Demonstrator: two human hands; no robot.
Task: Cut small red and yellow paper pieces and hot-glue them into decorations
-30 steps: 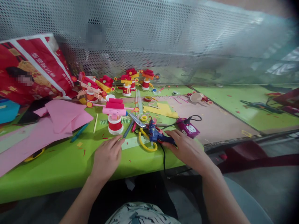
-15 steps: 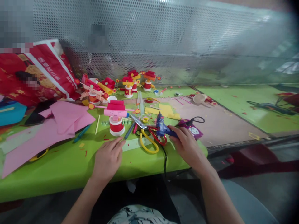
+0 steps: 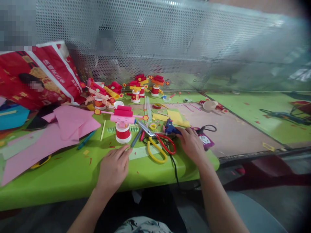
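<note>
My right hand [image 3: 192,142] is closed around the handle of a blue glue gun [image 3: 170,127], which lies low over the table behind the scissors; its black cord trails off the front edge. My left hand [image 3: 115,165] rests near the table's front with thumb and fingers pinched. A tiny yellowish bit shows at its fingertips, too small to name. Just beyond it stands a paper figure [image 3: 122,124] with a pink face, red rolls on top and a red-and-white cup base. A dark pen [image 3: 136,138] and open scissors [image 3: 155,142] with red and yellow handles lie between my hands.
Several similar paper figures [image 3: 136,92] stand at the back by the perforated metal screen [image 3: 150,42]. Pink paper sheets [image 3: 65,124] and a red bag [image 3: 48,74] occupy the left. Yellow paper [image 3: 175,116], glue sticks [image 3: 147,108] and a purple box [image 3: 206,139] lie around the middle and right.
My right hand has lowered the glue gun and turned it flatter, away behind the scissors. My left hand stays pinched in nearly the same place. The whole view has shifted slightly.
</note>
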